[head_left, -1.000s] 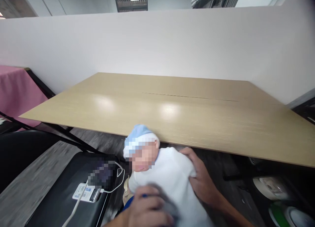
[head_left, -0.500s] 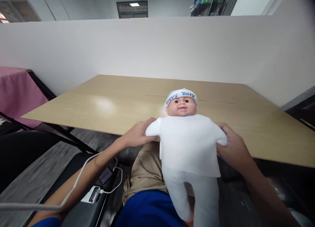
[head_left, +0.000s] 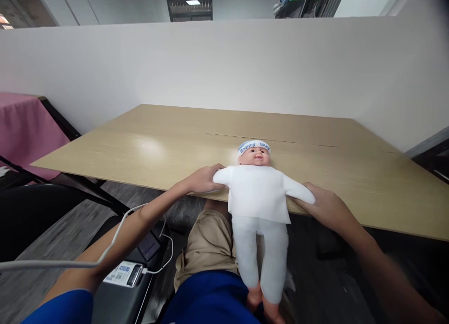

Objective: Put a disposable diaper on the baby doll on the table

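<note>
A baby doll point(head_left: 257, 193) in a white top and white trousers faces up at me, its head over the front of the wooden table point(head_left: 168, 141). Its cap point(head_left: 254, 147) reads "Happy Baby". My left hand point(head_left: 206, 179) is closed around the sleeve on the left side of the view. On the other side, my right hand point(head_left: 322, 202) grips the end of the opposite sleeve, which is stretched outward. The doll's legs hang below the table edge over my lap, with bare feet showing.
A black chair point(head_left: 115, 291) at the left carries a white device point(head_left: 124, 273) with a cable plugged in and a dark phone-like object point(head_left: 149, 246). A white cable point(head_left: 112, 244) runs across my left forearm. Behind the table stands a white partition point(head_left: 210, 66). Pink cloth point(head_left: 28, 127) hangs at far left.
The doll has moved away from me and lower, toward the table, and looks smaller. Its feet now show. Both hands keep hold of the sleeves, the one at the right pulled farther out.
</note>
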A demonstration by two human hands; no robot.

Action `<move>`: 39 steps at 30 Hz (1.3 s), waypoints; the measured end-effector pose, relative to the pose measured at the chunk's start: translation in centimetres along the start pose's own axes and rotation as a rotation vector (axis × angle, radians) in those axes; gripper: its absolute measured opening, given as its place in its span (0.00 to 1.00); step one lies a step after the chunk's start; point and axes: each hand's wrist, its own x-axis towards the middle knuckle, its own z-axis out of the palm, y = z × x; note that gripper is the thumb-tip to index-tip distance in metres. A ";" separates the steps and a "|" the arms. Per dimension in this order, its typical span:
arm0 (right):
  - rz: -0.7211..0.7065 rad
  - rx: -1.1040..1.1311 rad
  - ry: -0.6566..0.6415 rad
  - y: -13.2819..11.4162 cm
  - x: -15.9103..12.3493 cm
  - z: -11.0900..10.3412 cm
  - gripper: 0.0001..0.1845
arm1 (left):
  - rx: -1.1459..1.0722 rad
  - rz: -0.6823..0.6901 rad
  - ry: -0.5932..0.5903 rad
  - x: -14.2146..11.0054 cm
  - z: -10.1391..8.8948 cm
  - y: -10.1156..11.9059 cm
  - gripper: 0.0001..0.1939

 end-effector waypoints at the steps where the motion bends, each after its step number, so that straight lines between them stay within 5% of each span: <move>1: 0.015 0.007 -0.020 0.2 0.1 0.5 0.23 | 0.017 -0.023 0.006 0.0 0.1 -0.3 0.36; 18: 0.022 0.168 0.068 2.6 2.4 5.1 0.28 | 0.262 -0.075 0.135 -0.2 1.0 -5.5 0.38; 27: -0.002 0.167 0.094 3.0 6.6 5.5 0.30 | 0.279 -0.023 0.282 2.2 1.4 -7.5 0.36; 39: 0.015 0.143 0.121 3.0 10.4 5.9 0.30 | 0.260 -0.089 0.320 5.1 0.5 -9.0 0.36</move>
